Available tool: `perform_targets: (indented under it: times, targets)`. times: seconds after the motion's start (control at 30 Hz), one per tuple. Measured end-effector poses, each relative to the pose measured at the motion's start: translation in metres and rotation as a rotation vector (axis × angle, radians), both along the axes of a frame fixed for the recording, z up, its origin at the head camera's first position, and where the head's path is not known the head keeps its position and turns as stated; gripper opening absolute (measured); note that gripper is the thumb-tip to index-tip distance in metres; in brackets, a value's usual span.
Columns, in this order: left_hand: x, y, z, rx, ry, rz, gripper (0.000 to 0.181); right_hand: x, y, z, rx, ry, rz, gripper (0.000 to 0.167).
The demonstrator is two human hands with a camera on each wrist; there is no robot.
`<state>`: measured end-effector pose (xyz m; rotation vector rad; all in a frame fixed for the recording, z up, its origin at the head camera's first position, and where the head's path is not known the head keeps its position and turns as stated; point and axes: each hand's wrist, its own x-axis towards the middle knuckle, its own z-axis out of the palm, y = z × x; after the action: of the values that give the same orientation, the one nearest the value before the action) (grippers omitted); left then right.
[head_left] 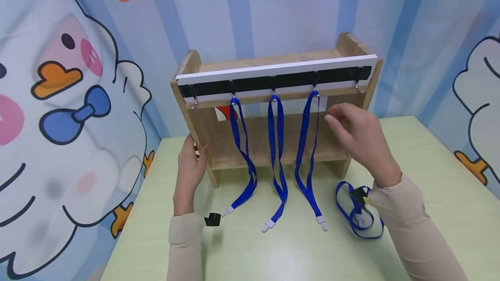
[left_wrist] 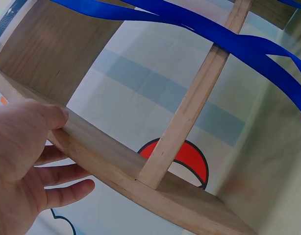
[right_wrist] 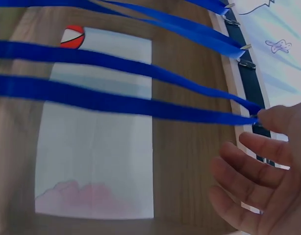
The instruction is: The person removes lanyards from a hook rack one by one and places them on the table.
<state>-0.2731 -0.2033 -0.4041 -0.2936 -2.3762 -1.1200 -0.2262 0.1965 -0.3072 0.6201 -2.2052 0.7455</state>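
My left hand (head_left: 192,159) grips the left side panel of a wooden rack (head_left: 269,140), thumb on the inner face and fingers outside. My right hand (head_left: 361,138) hovers just right of the right-hand hanging lanyard (head_left: 300,155), its fingers loosely bent and holding nothing. In the right wrist view the thumb overlaps that lanyard's looped end (right_wrist: 238,117). To its left hang a middle lanyard (head_left: 271,142) and a left lanyard (head_left: 235,133). All three are blue with white clips, each looped over a metal hook on the black strip (head_left: 254,83).
Another blue lanyard (head_left: 379,234) lies loosely coiled on the pale green table (head_left: 281,255), by my right sleeve. Metal hooks also stand at the strip's left end (head_left: 194,101) and right end (head_left: 356,85). Behind the rack hangs a striped cloth (head_left: 281,21) with duck prints.
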Motion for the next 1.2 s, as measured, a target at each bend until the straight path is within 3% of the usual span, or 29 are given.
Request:
perform_targets:
  times: [0.3,0.6,1.0,1.2]
  targets:
    - [0.001,0.002,0.001,0.005,0.007,0.001,0.052,-0.016,-0.018,0.013,-0.084,0.032,-0.032,0.015]
    - [0.002,0.003,0.001,0.003,-0.013,0.006,0.053,-0.018,-0.024,0.028,-0.133,0.068,-0.029,0.011]
    - [0.002,0.003,-0.001,-0.009,0.014,0.009,0.052,0.006,-0.023,0.031,-0.121,0.098,0.004,0.009]
    - [0.004,0.003,0.001,-0.002,-0.019,0.016,0.054,0.025,-0.021,0.027,-0.096,0.118,-0.009,0.010]
